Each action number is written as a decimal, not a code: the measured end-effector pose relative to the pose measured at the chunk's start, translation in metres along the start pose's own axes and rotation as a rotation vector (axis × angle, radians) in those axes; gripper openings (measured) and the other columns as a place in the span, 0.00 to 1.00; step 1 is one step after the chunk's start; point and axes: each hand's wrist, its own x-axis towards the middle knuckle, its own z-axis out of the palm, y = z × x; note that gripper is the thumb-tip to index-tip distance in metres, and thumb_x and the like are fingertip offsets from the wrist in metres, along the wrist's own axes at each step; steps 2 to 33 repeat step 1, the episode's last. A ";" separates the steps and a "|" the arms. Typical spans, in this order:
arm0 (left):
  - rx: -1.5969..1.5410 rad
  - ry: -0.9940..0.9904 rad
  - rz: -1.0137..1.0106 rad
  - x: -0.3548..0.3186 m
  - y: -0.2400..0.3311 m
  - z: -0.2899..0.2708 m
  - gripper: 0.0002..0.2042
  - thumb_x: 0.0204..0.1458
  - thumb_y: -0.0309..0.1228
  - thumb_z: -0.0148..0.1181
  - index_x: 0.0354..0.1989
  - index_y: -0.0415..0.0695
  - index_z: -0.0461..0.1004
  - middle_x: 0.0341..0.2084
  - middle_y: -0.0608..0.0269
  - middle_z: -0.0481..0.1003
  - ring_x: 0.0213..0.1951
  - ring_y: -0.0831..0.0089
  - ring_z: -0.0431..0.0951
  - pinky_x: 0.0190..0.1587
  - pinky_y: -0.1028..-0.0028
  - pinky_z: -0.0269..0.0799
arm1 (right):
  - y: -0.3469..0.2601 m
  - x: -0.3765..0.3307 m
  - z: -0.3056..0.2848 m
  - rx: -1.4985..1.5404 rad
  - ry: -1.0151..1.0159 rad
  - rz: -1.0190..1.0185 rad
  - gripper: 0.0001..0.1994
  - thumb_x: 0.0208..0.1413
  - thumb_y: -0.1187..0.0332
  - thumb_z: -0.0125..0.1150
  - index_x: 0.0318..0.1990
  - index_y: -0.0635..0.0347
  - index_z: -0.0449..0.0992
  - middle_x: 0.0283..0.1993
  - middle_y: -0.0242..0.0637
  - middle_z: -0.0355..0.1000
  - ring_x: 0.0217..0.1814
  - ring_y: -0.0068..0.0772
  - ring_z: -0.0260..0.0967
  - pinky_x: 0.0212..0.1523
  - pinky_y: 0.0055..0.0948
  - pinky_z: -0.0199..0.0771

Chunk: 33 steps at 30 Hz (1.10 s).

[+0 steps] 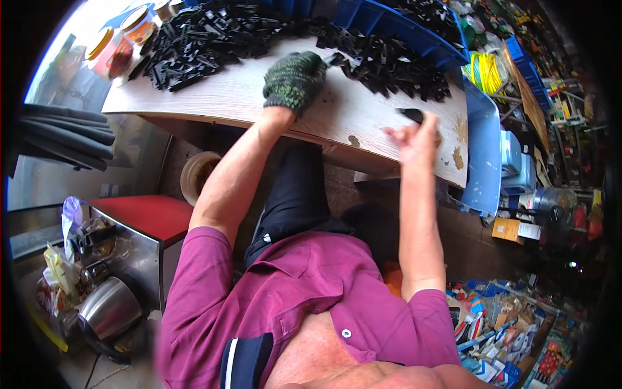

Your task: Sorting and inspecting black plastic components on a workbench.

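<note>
My left hand (295, 81), in a dark green knitted glove, rests over the pale wooden tabletop (227, 91) with its fingers curled closed. A dark tip shows beside its fingers, but what it grips is hidden. Held up near the table's right end, my bare right hand (420, 139) is slightly blurred and pinches a small flat black piece (411, 115). One heap of slim black pieces (207, 42) spreads across the far left of the table. Farther right lies a second heap of black pieces (395, 68), beyond and between my hands.
A blue crate (389, 26) with more black pieces stands behind the right heap. Right of the table is a light blue bin (483, 142); a yellow-green hose coil (486, 72) lies beyond. Lidded jars (110, 57) stand far left. A red-topped cabinet (146, 214) and steel kettle (111, 308) are lower left.
</note>
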 end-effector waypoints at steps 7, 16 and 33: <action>0.011 0.008 -0.012 -0.002 -0.006 -0.006 0.12 0.55 0.44 0.57 0.38 0.52 0.79 0.37 0.53 0.79 0.44 0.49 0.79 0.47 0.52 0.74 | -0.014 0.012 -0.007 -0.009 0.073 0.041 0.18 0.59 0.53 0.49 0.25 0.57 0.65 0.10 0.27 0.49 0.12 0.28 0.54 0.29 0.50 0.84; 0.011 0.008 -0.012 -0.002 -0.006 -0.006 0.12 0.55 0.44 0.57 0.38 0.52 0.79 0.37 0.53 0.79 0.44 0.49 0.79 0.47 0.52 0.74 | -0.014 0.012 -0.007 -0.009 0.073 0.041 0.18 0.59 0.53 0.49 0.25 0.57 0.65 0.10 0.27 0.49 0.12 0.28 0.54 0.29 0.50 0.84; 0.011 0.008 -0.012 -0.002 -0.006 -0.006 0.12 0.55 0.44 0.57 0.38 0.52 0.79 0.37 0.53 0.79 0.44 0.49 0.79 0.47 0.52 0.74 | -0.014 0.012 -0.007 -0.009 0.073 0.041 0.18 0.59 0.53 0.49 0.25 0.57 0.65 0.10 0.27 0.49 0.12 0.28 0.54 0.29 0.50 0.84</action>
